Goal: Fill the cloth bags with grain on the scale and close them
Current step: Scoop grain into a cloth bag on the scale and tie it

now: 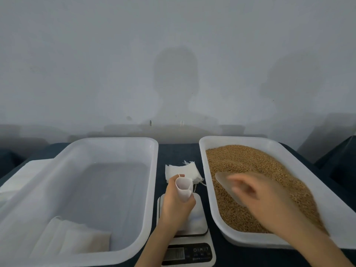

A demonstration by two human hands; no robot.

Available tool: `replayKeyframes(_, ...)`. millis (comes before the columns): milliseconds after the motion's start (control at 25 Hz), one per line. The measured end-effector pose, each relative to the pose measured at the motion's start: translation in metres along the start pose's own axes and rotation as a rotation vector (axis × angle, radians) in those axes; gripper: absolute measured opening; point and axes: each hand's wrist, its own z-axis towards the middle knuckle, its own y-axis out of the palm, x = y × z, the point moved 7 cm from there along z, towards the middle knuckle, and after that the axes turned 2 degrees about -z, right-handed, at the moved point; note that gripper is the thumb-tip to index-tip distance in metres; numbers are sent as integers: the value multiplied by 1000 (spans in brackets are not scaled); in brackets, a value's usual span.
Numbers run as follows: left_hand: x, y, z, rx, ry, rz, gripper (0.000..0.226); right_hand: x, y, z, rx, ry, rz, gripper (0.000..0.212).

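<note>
My left hand (176, 205) holds a small white cloth bag (184, 187) upright with its mouth open, just above the white kitchen scale (194, 224). My right hand (264, 197), blurred by motion, grips a translucent scoop (224, 180) over the brown grain (250, 166) in the right white tray (337, 214). A stack of empty cloth bags (183, 170) lies on the dark table behind the scale. Filled bags (77, 237) lie in the near left corner of the left white tray (152, 170).
The scale's display and buttons (188, 253) face me at the table's front edge. A flat white lid or sheet (25, 174) lies left of the left tray. A grey wall rises right behind the table.
</note>
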Motion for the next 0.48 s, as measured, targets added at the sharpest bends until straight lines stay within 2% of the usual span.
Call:
replayKeyframes(80, 2, 0, 0, -18, 32, 23, 56, -36, 38, 21, -132, -199, -15, 31)
replayKeyframes(160, 7, 4, 0, -83, 107, 57, 50, -60, 72, 40, -230, -320, -73, 34)
replayKeyframes(240, 8, 9, 0, -154, 126, -3, 40, -65, 90, 56, -264, -337, -149, 33)
replayKeyframes(280, 5, 7, 2, -137, 100, -13, 41, -63, 94, 63, -251, -330, -184, 30)
replayKeyframes(360, 2, -1, 3, -66, 55, 25, 56, -54, 97, 68, -245, -304, -224, 29)
replayKeyframes(480, 4, -3, 3, -68, 90, 56, 61, -49, 102, 67, -288, -310, -291, 25)
